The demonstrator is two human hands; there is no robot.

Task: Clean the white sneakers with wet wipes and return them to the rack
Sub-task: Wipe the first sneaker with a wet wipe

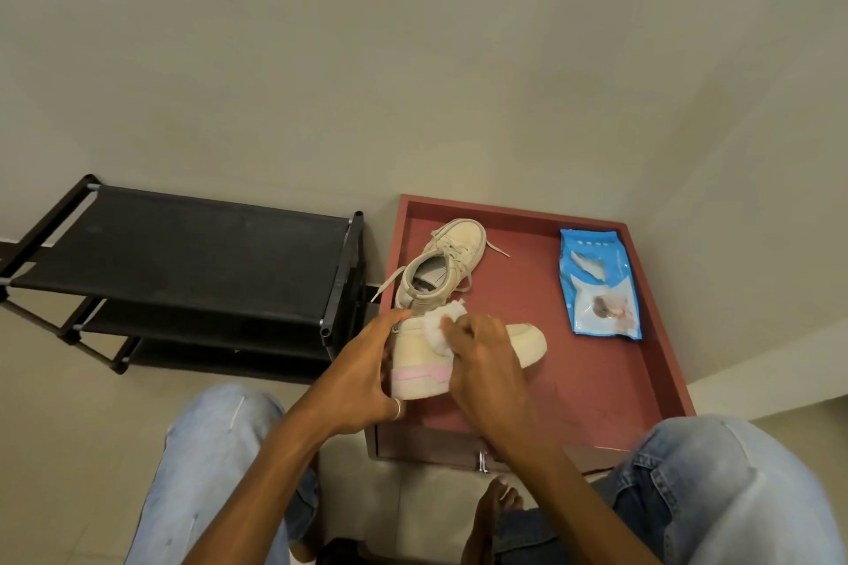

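Sneaker pair off the rack (183,239); both shoes are on the red-brown tabletop (518,307).

Near sneaker (413,356): cream-white with a pink stripe at the heel. It is tipped onto its side at the front-left part of the tabletop, toe pointing right.

Left hand (362,381): grips the heel end, fingers (392,320) curled over the top edge, thumb on the heel. Ring (397,408) on one finger.

Right hand (486,362): lies over the middle of the shoe, fingers bunched on a white wet wipe (440,328) and pressing it against the shoe's side. The wipe is crumpled and touches the shoe.

Far sneaker (452,255): upright, just behind the held one, toe pointing toward the wall (413,60). Laces are loose and trail on the tabletop.

Wipes pack (599,284): blue, lying flat on the right side of the tabletop, well apart from both shoes. It has a pale flap near its far end; cannot tell whether it is sealed.

Rack: black, three fabric shelves, standing on the floor (69,381) just left of the tabletop, against the wall.

Knees in light blue jeans (206,450) show at the bottom left and bottom right of the view.
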